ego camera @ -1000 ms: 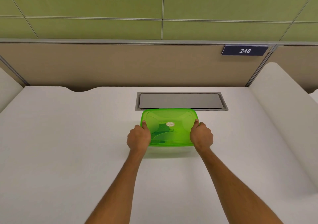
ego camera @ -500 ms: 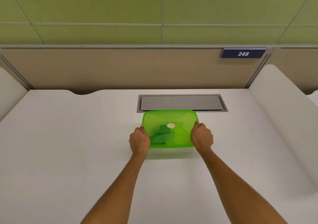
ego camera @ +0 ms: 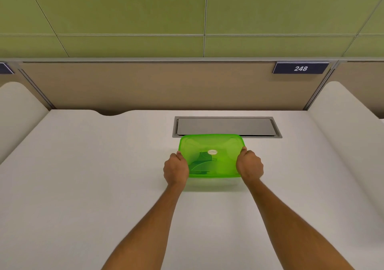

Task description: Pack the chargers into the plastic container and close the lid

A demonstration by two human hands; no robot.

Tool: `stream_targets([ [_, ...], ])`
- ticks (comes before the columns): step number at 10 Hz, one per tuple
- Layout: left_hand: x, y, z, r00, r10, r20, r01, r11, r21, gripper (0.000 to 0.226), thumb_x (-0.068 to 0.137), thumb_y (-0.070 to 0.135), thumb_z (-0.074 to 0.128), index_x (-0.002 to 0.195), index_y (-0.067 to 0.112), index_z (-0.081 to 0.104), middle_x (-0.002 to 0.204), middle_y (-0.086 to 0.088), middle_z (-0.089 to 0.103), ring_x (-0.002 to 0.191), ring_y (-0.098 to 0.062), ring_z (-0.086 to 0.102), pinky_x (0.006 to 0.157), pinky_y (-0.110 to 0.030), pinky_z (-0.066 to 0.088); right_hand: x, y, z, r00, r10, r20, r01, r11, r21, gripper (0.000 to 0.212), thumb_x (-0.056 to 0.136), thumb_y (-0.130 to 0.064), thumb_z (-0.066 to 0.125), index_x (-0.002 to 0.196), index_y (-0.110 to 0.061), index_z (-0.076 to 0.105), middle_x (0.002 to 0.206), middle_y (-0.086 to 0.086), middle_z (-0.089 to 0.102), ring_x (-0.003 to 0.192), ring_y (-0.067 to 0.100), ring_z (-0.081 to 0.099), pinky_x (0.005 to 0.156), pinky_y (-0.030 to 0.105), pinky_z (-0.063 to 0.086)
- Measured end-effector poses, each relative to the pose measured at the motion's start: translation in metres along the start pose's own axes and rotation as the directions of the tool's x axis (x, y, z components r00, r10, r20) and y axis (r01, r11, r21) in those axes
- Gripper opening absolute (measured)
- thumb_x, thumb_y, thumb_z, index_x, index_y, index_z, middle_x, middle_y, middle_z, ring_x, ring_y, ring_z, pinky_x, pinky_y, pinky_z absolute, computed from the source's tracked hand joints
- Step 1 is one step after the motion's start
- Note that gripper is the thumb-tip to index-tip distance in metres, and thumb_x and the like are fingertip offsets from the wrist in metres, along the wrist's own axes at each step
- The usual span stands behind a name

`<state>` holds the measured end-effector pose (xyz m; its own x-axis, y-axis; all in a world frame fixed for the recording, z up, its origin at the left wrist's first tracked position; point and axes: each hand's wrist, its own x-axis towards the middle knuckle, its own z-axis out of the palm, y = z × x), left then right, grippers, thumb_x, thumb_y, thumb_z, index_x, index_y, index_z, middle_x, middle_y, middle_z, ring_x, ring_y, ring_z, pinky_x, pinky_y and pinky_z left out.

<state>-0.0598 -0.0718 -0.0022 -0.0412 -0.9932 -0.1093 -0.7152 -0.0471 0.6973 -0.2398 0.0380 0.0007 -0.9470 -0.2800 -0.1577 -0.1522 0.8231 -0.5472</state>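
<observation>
A green translucent container (ego camera: 211, 156) sits on the white tabletop (ego camera: 83, 186), its far edge just in front of a grey metal hatch (ego camera: 226, 127) set flush into the surface. The green lid (ego camera: 224, 145) lies flat over the top, with a small oval sticker (ego camera: 212, 152) near its middle. Through the plastic a dark shape shows in the near-left part of the box; it may be the chargers (ego camera: 202, 162), but the tint blurs it too much to tell how many or how they lie. The left hand (ego camera: 176, 171) is clamped on the container's left side near the front corner, thumb up on the lid's edge and fingers curled around the wall. The right hand (ego camera: 250, 165) grips the right side in the same way, thumb tip on the rim, knuckles turned outward. Both bare forearms reach in from the bottom of the view. Whether the lid is fully snapped down all around cannot be told. Behind the tabletop stands a tan partition carrying a dark plate (ego camera: 300, 68) that reads 248, with a green panelled wall above. Rounded white dividers rise at the left and right edges of the tabletop
</observation>
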Motion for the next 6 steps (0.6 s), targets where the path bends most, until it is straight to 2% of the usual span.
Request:
stream_targets([
  [2,0.007,0.002,-0.009,0.993,0.073,0.095,-0.090,0.977,0.194,0.043,0.098,0.032,0.029,0.099,0.004,0.062,0.101,-0.020,0.066,0.094,-0.039,0.061,0.073,-0.038,0.044,0.001,0.002,-0.010,0.992,-0.035,0.119,0.042,0.998,-0.057,0.062,0.096,-0.054,0.023,0.118,-0.006,0.057,0.120,0.021,0.061,0.111,0.039,0.056,0.090,0.043,0.044],
  [3,0.019,0.007,-0.028,0.977,0.181,0.112,-0.207,0.931,0.299,0.042,0.097,0.035,0.033,0.097,0.003,0.062,0.100,-0.018,0.066,0.092,-0.037,0.061,0.069,-0.036,0.042,0.005,-0.005,-0.030,0.987,-0.104,0.123,0.124,0.977,-0.171,0.067,0.095,-0.058,0.023,0.117,-0.006,0.058,0.120,0.019,0.061,0.111,0.038,0.057,0.088,0.041,0.044],
  [4,0.026,0.018,-0.048,0.941,0.319,0.111,-0.338,0.892,0.299,0.043,0.098,0.038,0.033,0.099,0.004,0.060,0.103,-0.018,0.065,0.094,-0.036,0.060,0.071,-0.038,0.043,0.009,-0.019,-0.050,0.975,-0.207,0.082,0.221,0.945,-0.243,0.063,0.095,-0.056,0.026,0.120,-0.006,0.057,0.124,0.017,0.059,0.115,0.037,0.054,0.093,0.044,0.042],
  [5,0.047,0.053,-0.085,0.821,0.566,0.068,-0.553,0.761,0.340,0.042,0.099,0.037,0.032,0.112,0.005,0.056,0.117,-0.017,0.061,0.107,-0.033,0.054,0.086,-0.041,0.041,0.017,-0.057,-0.092,0.884,-0.466,0.029,0.438,0.805,-0.400,0.055,0.096,-0.050,0.031,0.120,-0.007,0.055,0.127,0.015,0.057,0.119,0.034,0.051,0.099,0.048,0.035],
  [6,0.058,0.089,-0.112,0.733,0.678,0.054,-0.644,0.667,0.374,0.049,0.100,0.039,0.028,0.133,0.005,0.044,0.141,-0.015,0.047,0.131,-0.028,0.038,0.107,-0.044,0.028,0.018,-0.088,-0.127,0.808,-0.588,-0.043,0.518,0.743,-0.423,0.051,0.097,-0.046,0.031,0.119,-0.007,0.055,0.127,0.015,0.057,0.119,0.032,0.049,0.103,0.049,0.031],
])
